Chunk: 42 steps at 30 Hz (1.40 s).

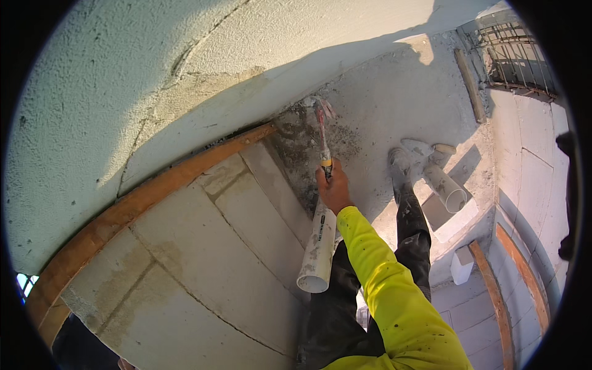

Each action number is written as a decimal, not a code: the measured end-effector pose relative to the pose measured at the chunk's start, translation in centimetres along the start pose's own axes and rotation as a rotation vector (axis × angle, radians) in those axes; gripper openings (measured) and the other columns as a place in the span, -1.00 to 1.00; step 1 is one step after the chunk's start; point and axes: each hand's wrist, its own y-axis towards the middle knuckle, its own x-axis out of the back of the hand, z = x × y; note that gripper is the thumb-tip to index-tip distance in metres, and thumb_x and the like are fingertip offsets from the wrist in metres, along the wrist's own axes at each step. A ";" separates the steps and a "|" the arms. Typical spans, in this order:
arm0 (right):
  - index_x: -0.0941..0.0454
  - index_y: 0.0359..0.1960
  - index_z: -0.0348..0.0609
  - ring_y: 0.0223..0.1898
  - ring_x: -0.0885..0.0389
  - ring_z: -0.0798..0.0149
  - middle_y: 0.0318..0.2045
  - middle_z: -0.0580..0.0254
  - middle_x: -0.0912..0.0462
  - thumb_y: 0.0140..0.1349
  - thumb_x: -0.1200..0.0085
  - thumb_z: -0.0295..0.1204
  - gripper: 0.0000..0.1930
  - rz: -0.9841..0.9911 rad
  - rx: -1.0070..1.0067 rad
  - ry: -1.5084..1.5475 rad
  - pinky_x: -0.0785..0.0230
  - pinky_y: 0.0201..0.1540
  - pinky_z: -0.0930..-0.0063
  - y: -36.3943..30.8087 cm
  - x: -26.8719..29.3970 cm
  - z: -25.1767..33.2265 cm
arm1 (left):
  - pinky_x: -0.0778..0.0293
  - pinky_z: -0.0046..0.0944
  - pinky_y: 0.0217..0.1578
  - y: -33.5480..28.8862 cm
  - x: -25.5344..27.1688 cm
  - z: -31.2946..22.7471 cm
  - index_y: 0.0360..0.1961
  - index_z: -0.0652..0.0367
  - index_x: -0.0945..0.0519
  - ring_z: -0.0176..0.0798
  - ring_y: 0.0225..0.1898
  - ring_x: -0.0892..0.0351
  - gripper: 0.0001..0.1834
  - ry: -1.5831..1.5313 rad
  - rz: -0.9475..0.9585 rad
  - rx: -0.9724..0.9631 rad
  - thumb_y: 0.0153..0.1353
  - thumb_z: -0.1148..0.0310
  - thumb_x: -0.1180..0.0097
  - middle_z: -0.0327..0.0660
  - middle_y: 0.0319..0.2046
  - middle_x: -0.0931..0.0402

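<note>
My right hand point(333, 187), at the end of a yellow sleeve, is closed around the black and yellow grip of a hammer point(322, 132). The red and whitish head of the tool is down by the foot of the plastered wall, over a dark patch of loose rubble point(296, 139). Just below my fist a white plastic pipe point(316, 253) shows its open end; its other end is hidden behind the hand. My left hand is out of the picture.
A second white pipe point(447, 190) sticks up beside my dusty shoe point(399, 161). Left of me lies a block wall point(234, 246) with an orange-brown wooden board point(160, 185) along it. Rebar point(518, 55) shows at the far right, near a wooden strip point(470, 86).
</note>
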 end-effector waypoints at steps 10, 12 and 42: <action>-0.38 -0.18 -0.17 -0.56 -0.54 0.27 -0.52 0.12 -0.58 0.27 -0.15 -0.50 -0.81 0.236 0.074 0.113 -0.41 -0.44 0.36 6.6 -10.6 -16.1 | -0.41 -0.07 -0.09 2.1 -2.6 -0.7 0.38 0.39 -0.33 -0.12 -0.15 -0.46 0.40 0.043 0.116 0.083 -0.05 -0.78 0.22 -0.07 -0.15 -0.40; -0.39 -0.17 -0.19 -0.55 -0.58 0.22 -0.51 0.06 -0.59 0.26 -0.17 -0.47 -0.79 0.347 0.072 -0.016 -0.42 -0.44 0.32 7.8 -10.5 -17.3 | -0.41 -0.07 -0.09 2.4 -2.7 -0.9 0.39 0.39 -0.33 -0.12 -0.15 -0.45 0.40 0.050 0.131 0.096 -0.05 -0.78 0.22 -0.07 -0.15 -0.40; -0.45 -0.26 -0.25 -0.55 -0.53 0.33 -0.55 0.09 -0.53 0.17 -0.22 -0.59 -0.82 -0.183 0.035 0.312 -0.42 -0.42 0.40 7.0 -12.1 -15.7 | -0.40 -0.09 -0.14 3.1 -2.6 -1.7 0.39 0.39 -0.33 -0.13 -0.20 -0.44 0.41 0.039 0.157 0.133 -0.06 -0.79 0.23 -0.08 -0.20 -0.38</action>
